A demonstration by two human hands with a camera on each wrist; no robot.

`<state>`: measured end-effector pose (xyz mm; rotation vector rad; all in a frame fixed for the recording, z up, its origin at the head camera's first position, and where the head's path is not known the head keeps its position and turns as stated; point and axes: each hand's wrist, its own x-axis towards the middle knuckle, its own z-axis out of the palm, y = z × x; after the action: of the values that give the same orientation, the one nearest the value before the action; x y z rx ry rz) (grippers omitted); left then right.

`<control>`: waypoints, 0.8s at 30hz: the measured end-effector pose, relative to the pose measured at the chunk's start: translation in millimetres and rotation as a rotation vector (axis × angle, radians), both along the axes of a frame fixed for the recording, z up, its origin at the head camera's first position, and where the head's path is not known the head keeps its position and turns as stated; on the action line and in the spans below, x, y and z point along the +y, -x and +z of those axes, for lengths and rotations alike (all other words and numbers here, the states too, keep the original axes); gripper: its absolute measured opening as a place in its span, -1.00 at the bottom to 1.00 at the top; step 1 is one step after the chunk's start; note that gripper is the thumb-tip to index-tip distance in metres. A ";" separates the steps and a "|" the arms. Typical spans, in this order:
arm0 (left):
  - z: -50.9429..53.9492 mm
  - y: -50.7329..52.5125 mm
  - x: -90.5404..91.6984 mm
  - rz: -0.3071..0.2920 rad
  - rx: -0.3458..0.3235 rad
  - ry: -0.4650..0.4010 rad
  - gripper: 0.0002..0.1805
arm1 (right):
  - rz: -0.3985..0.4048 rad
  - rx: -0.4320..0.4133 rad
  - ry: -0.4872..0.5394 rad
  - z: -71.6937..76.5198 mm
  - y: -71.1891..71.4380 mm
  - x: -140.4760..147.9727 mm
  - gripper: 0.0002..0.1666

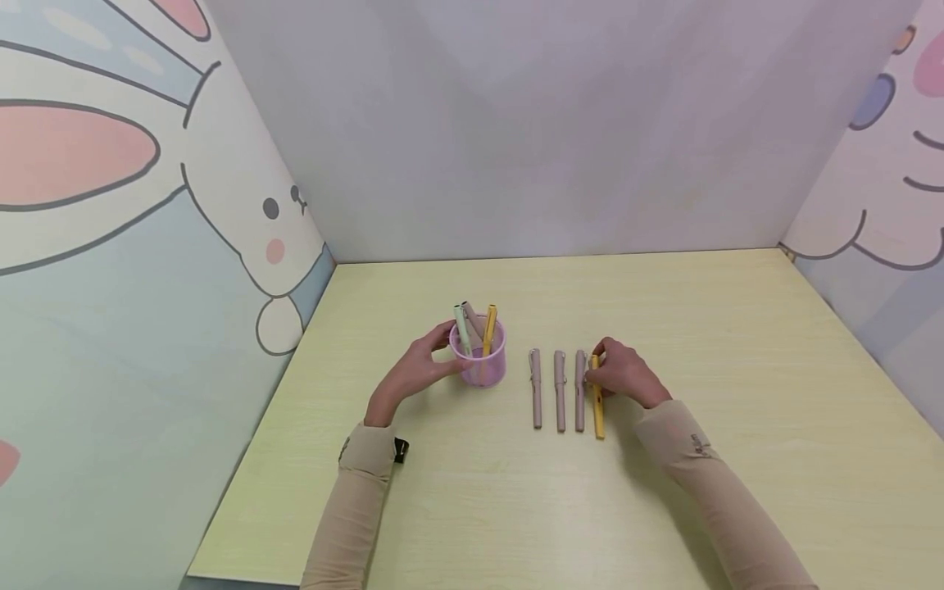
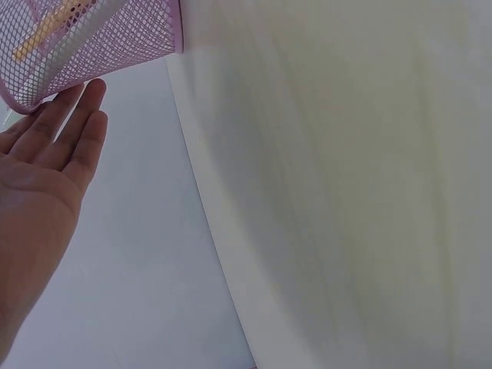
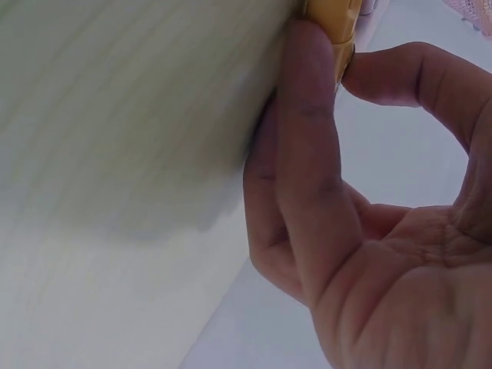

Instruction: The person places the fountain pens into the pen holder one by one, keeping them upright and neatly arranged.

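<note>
Pinching a yellow pen [image 1: 598, 415] just right of three mauve pens [image 1: 560, 401], the right hand [image 1: 625, 373] could knock the nearest askew if its thumb strays, while the left hand [image 1: 415, 370] curves fingers and thumb round the pink cup [image 1: 497, 369].

Head view overlooks the table [image 1: 472, 508]; close wrist views seem tilted.

narrow gap between mesh cup [image 1: 496, 370] and mauve pens [image 1: 560, 397], open table [image 1: 664, 299] behind
</note>
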<state>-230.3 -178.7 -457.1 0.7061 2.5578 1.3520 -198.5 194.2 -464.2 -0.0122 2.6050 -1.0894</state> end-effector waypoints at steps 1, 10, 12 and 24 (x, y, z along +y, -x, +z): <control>0.0 -0.1 0.2 0.000 -0.001 -0.002 -0.09 | 0.001 0.006 -0.016 -0.3 0.1 -0.1 -0.46; 0.0 -0.3 0.7 -0.001 -0.002 -0.010 -0.10 | -0.010 0.018 0.020 -4.7 -0.4 3.3 -0.51; 0.3 -0.3 0.8 -0.002 -0.001 -0.009 -0.09 | -0.023 0.021 0.054 -6.2 -0.2 5.4 -0.52; 0.9 -1.4 0.8 0.000 -0.004 -0.015 -0.11 | -0.084 0.141 0.376 -8.2 -2.6 19.6 -0.44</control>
<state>-229.0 -177.9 -456.2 0.7051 2.5474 1.3721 -196.0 213.8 -472.4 -0.0677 2.4964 -1.6489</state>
